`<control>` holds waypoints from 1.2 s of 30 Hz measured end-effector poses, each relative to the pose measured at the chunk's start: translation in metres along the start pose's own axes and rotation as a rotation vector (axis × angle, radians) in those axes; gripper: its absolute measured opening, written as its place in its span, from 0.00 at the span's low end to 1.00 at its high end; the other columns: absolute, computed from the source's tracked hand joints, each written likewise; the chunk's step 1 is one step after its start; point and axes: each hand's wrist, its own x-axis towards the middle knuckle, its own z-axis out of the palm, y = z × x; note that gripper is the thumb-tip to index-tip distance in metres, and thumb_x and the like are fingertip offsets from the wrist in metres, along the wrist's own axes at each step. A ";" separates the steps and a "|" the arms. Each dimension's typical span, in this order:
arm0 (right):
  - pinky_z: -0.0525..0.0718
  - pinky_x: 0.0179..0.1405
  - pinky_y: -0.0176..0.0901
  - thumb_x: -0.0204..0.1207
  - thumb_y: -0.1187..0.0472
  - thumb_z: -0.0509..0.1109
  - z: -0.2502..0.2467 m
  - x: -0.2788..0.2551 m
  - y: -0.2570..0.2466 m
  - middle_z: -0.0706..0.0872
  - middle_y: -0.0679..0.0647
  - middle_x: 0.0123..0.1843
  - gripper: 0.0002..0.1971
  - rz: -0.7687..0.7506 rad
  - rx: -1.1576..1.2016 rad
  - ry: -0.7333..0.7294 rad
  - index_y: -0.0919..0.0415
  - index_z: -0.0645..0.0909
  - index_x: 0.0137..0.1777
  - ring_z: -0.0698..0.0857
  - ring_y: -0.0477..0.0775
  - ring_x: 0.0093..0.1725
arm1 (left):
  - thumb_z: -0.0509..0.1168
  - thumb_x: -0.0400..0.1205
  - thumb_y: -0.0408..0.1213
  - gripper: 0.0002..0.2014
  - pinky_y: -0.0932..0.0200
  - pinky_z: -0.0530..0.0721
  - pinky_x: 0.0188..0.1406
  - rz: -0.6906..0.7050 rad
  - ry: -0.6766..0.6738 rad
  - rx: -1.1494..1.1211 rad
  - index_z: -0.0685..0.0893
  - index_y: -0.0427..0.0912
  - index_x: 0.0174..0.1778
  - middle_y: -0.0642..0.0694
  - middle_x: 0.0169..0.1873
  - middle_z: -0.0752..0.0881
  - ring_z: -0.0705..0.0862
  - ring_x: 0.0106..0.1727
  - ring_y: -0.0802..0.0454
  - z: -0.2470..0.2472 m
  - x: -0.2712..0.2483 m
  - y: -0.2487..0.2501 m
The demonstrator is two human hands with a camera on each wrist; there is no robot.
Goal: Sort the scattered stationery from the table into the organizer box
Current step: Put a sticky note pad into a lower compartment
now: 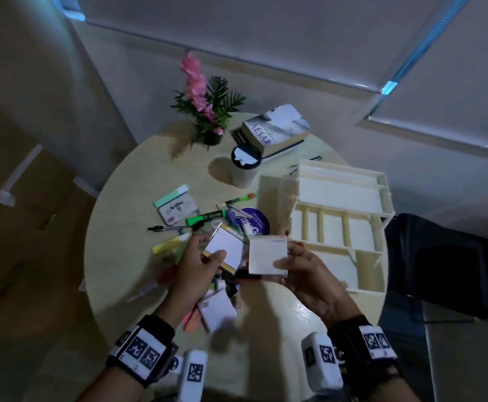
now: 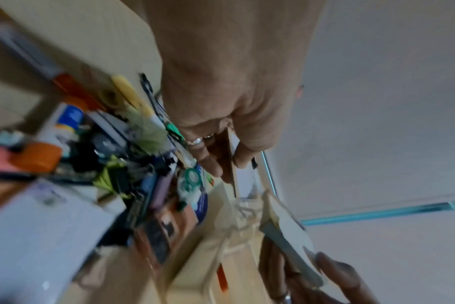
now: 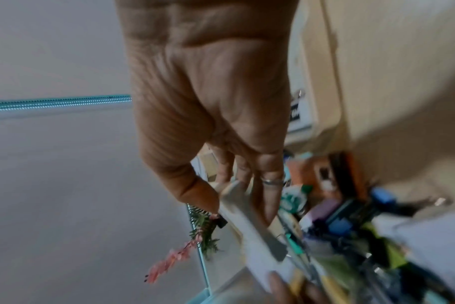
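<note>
The right hand [image 3: 216, 115] fills the upper middle of the frame, palm toward the camera, a ring [image 3: 271, 181] on 1 finger. Its thumb and fingers pinch a pale sticky-note pad [image 3: 249, 218] seen edge-on, slanting toward the lower right. A blurred heap of stationery [image 3: 351, 222] crowds the lower right on the beige table [image 3: 392, 72]. Pink flowers with green leaves [image 3: 192, 244] sit at the lower middle. Another fingertip [image 3: 278, 283] shows at the bottom edge.

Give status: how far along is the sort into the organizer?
Done: nothing; the organizer box compartments look empty. In hand: left hand and right hand each hold a white notepad. Left: the stationery pile on the table.
</note>
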 end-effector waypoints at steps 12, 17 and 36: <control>0.90 0.51 0.46 0.84 0.76 0.61 -0.114 -0.051 -0.027 0.94 0.60 0.58 0.17 -0.145 -0.305 0.313 0.66 0.85 0.66 0.93 0.57 0.54 | 0.62 0.90 0.27 0.12 0.50 0.94 0.47 -0.041 -0.314 -0.001 0.81 0.41 0.68 0.41 0.60 0.88 0.92 0.54 0.47 0.188 -0.043 0.032; 0.84 0.43 0.49 0.83 0.70 0.62 -0.149 -0.060 -0.039 0.86 0.58 0.43 0.08 -0.115 -0.483 0.392 0.62 0.81 0.47 0.84 0.58 0.44 | 0.60 0.93 0.37 0.09 0.50 0.93 0.56 -0.155 -0.427 0.015 0.85 0.51 0.60 0.47 0.58 0.90 0.91 0.57 0.51 0.239 -0.051 0.039; 0.83 0.53 0.57 0.78 0.73 0.68 -0.249 -0.072 -0.030 0.91 0.56 0.52 0.14 -0.246 -1.506 0.357 0.59 0.90 0.57 0.79 0.63 0.56 | 0.64 0.86 0.29 0.14 0.62 0.71 0.23 -0.368 -0.246 0.476 0.79 0.32 0.67 0.41 0.51 0.85 0.81 0.43 0.50 0.351 0.005 0.031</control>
